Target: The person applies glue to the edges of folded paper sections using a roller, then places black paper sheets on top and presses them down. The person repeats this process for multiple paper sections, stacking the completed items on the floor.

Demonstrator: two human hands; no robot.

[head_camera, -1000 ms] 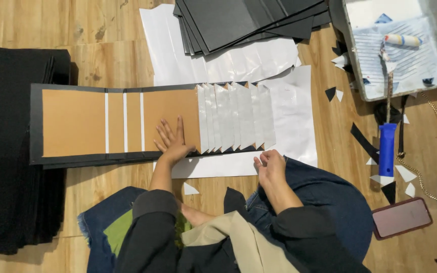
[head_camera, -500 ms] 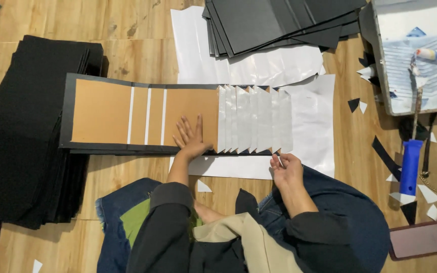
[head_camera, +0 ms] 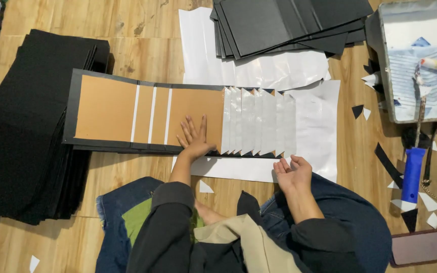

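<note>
The black-bordered cover board (head_camera: 142,114) lies flat on the wooden floor (head_camera: 127,55), with 4 brown cardboard panels (head_camera: 106,107) glued to its face: 1 wide, 2 narrow, 1 wide.

Left hand (head_camera: 194,135): open, fingers spread, palm pressed flat on the cover board's right-hand brown panel, at its lower edge. It grips nothing.

Right hand (head_camera: 292,173): loosely curled, resting just below the cover board's right end, at the lower edge of the white paper sheet (head_camera: 314,126) that lies under that end. Whether it holds anything small cannot be told.

A row of overlapping white paper strips (head_camera: 256,123) covers the cover board directly right of the left hand.

Left of the cover board: a large stack of black sheets (head_camera: 21,131), partly under it. Above and right of the cover board: a second pile of black boards (head_camera: 284,23) on more white paper. Far right of the cover board: a grey paint tray (head_camera: 421,65) holding a roller with a blue handle (head_camera: 411,172). Below that, well apart from the cover board, lies a phone (head_camera: 421,246). White and black paper offcuts (head_camera: 428,202) are scattered near the roller handle.
</note>
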